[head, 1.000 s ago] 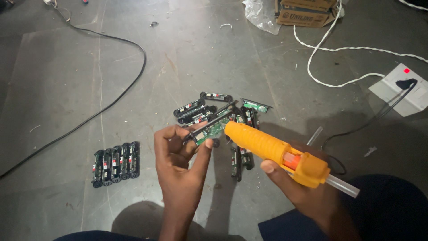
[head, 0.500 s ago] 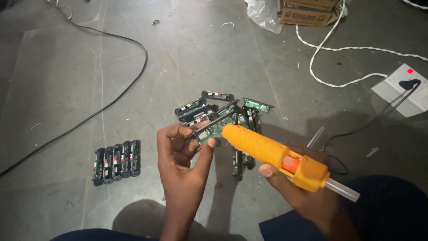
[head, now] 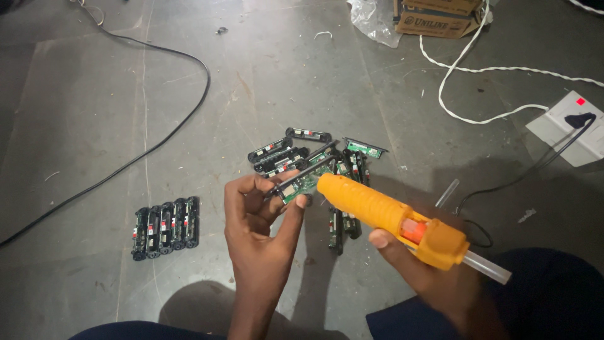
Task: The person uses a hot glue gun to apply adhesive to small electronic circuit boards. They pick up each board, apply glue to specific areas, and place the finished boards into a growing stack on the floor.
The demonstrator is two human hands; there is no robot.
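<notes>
1. Left hand (head: 261,220) is raised over the concrete floor (head: 94,126), thumb and fingers pinched on a small green circuit board in a black holder (head: 299,184). The board is tilted, its far end pointing up and to the right.
2. Right hand (head: 434,277) is wrapped around the grip of an orange glue gun (head: 390,217), index finger under the body near the trigger. A clear glue stick (head: 484,267) pokes out of the back of the gun.
3. Gun nozzle sits right at the near end of the held board; whether it is touching, I can't tell.
4. Directly under and behind the hands is a loose pile of similar boards (head: 314,157) on the floor, black frames with green PCBs, lying at mixed angles.
5. Well to the left, a neat row of boards (head: 165,226) lies side by side.
6. A black cable (head: 157,135) curves across the floor on the left. A white twisted cord (head: 478,94) runs to a white power socket (head: 566,126) at the right edge, with a black plug in it.
7. Top edge: a cardboard box (head: 434,19) with crumpled clear plastic (head: 371,19) beside it.
8. Dark trouser legs are at the bottom edge of the frame.
</notes>
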